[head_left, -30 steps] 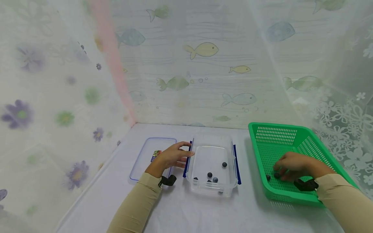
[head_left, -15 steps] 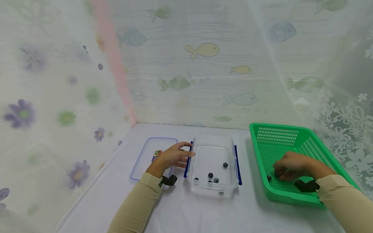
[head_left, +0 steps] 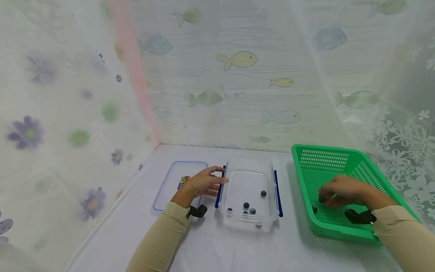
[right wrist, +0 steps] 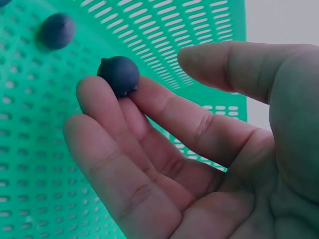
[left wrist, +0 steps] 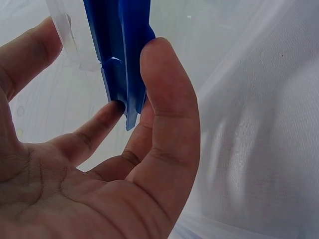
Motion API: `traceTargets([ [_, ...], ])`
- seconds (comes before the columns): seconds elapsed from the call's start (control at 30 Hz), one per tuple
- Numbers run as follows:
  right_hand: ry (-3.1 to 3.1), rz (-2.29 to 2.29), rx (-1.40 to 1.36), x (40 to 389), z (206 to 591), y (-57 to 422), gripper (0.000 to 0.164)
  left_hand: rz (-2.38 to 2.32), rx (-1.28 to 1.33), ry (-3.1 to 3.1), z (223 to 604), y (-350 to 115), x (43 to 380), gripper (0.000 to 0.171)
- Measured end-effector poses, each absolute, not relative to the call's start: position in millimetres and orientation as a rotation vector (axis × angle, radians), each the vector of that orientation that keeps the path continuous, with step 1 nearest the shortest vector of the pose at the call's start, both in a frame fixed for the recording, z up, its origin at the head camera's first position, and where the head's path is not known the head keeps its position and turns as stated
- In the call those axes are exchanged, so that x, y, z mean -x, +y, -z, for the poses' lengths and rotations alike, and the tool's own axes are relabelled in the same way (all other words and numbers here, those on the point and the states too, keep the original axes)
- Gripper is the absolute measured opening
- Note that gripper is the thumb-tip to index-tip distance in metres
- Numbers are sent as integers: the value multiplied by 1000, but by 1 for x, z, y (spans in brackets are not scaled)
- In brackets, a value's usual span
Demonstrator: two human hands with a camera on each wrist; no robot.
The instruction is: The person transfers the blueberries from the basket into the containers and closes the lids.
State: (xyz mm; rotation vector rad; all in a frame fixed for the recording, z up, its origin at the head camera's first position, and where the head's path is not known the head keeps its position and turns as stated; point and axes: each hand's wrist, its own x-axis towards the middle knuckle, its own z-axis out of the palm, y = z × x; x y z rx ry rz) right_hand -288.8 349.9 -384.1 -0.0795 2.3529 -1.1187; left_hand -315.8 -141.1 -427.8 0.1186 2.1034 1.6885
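A clear plastic food container [head_left: 245, 189] with blue side latches stands mid-table, several dark blueberries [head_left: 263, 193] inside. My left hand [head_left: 203, 183] grips its left side. In the left wrist view, the thumb and fingers are about the blue latch [left wrist: 134, 59]. My right hand [head_left: 343, 190] is inside a green plastic basket [head_left: 307, 211]. In the right wrist view a blueberry [right wrist: 119, 75] sits between its fingertips, with the thumb apart from it. Another blueberry [right wrist: 56, 31] lies on the basket floor beside the hand.
A clear lid [head_left: 166, 192] with a blue rim and a small coloured label [head_left: 184, 182] lies left of the container, partly behind the left hand. Fish-patterned sheer curtains [head_left: 238, 113] stand behind the white table [head_left: 221, 249]. The basket's slotted walls surround the right hand.
The right hand has shifted slightly upward in the head view, and the blueberry at its fingertips has moved with it. The left hand keeps its hold on the container.
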Motion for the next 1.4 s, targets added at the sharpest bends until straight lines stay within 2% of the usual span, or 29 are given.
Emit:
traceTargets([
  [0.23, 2331, 1166, 178, 286, 370, 345, 38, -1692, -114, 2102, 427, -141, 315, 72],
  [0.7, 2286, 1262, 336, 287, 350, 335, 49, -1682, -108, 2110, 425, -140, 313, 72],
  [0.97, 2299, 1308, 345, 282, 342, 329, 55, -1676, -103, 2115, 424, -139, 312, 71],
  [1.4, 2426, 1367, 356, 268, 341, 315, 56, -1664, -108, 2113, 423, -141, 314, 74],
])
